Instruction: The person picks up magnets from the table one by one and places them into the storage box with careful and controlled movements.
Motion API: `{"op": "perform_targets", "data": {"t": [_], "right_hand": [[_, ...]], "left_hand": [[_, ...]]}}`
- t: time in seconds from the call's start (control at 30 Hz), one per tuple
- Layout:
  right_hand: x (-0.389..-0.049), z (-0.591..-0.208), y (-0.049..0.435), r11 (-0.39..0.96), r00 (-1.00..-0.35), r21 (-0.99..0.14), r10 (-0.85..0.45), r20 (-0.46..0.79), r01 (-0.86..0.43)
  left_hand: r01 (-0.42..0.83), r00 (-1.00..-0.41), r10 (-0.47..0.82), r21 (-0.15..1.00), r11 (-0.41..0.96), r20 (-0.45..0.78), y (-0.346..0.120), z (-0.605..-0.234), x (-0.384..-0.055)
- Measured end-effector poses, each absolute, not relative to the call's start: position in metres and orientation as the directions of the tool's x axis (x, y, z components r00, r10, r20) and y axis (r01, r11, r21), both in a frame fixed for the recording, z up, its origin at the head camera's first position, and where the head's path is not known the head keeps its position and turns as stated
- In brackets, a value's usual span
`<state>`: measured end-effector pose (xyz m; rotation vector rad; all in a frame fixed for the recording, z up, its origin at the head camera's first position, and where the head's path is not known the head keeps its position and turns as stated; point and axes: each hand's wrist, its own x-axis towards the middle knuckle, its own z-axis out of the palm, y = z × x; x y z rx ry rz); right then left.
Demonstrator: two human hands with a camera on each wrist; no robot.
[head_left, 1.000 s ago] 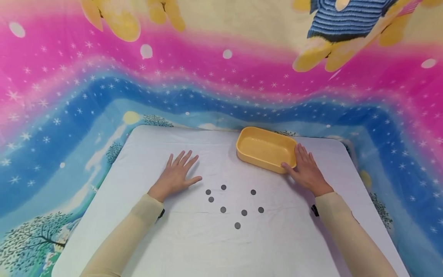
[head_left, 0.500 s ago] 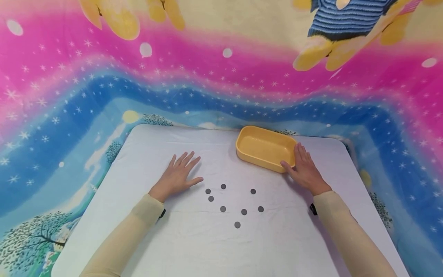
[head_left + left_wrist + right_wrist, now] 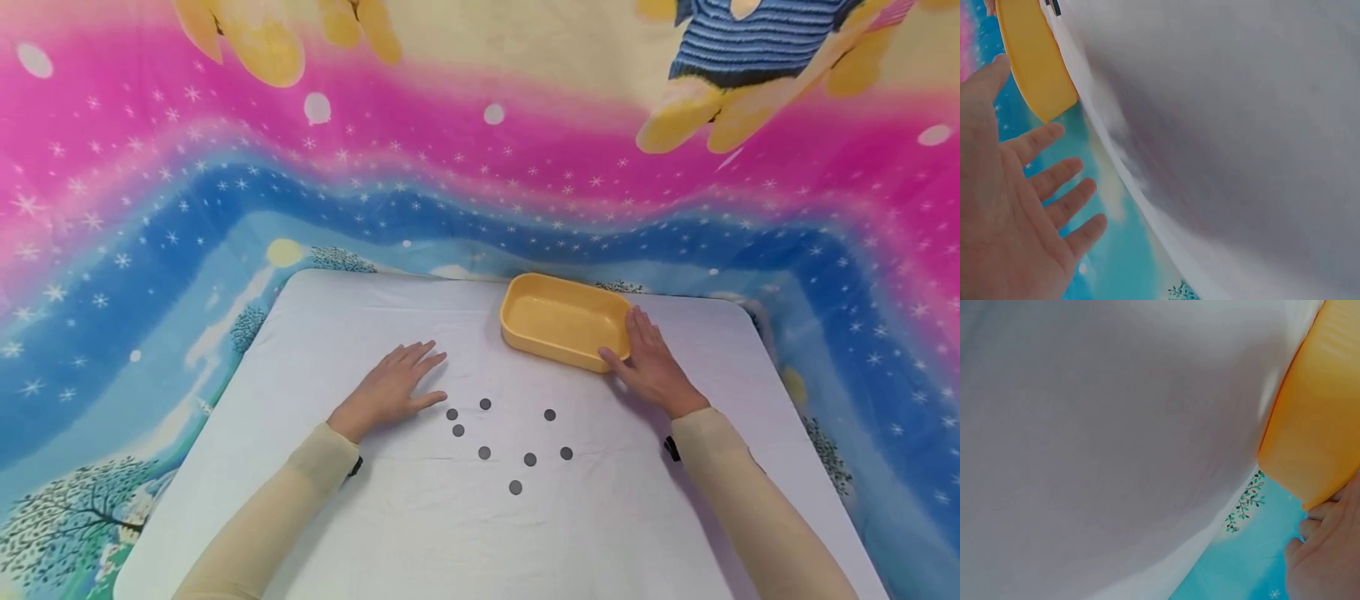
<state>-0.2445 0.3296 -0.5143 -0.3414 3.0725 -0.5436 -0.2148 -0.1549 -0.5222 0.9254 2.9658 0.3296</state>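
Note:
The right hand [image 3: 654, 373] is at the right end of a shallow yellow plastic box [image 3: 562, 361] near the table's back edge. Its straight fingers lie along the end wall, and its thumb reaches across the near corner at the rim. In the right wrist view several fingertips show against the lower edge of the box [image 3: 1313, 412]. The left hand [image 3: 386, 392] hovers palm down with fingers extended, holding nothing. Near its thumb begins a loose group of small dark grey discs [image 3: 484, 453], spread over the table's middle. The left wrist view shows the left palm [image 3: 1010, 206] with fingers apart.
A white cloth covers the table [image 3: 420, 533], with rounded back corners. Behind and beside it hangs a colourful curtain [image 3: 450, 200] with snowflakes, trees and cartoon figures. The box stands close to this curtain.
The box has slid slightly left along with the right hand. The left hand has shifted a little right and nearer, its fingers closer together. The discs stay put.

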Motion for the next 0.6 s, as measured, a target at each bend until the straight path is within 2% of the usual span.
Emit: {"op": "perform_targets", "data": {"t": [0.6], "right_hand": [[-0.254, -0.514, 0.305, 0.895, -0.958, -0.344, -0.279, 0.068, -0.285]], "left_hand": [[0.645, -0.751, 0.658, 0.269, 0.716, 0.049, -0.140, -0.518, -0.208]]}}
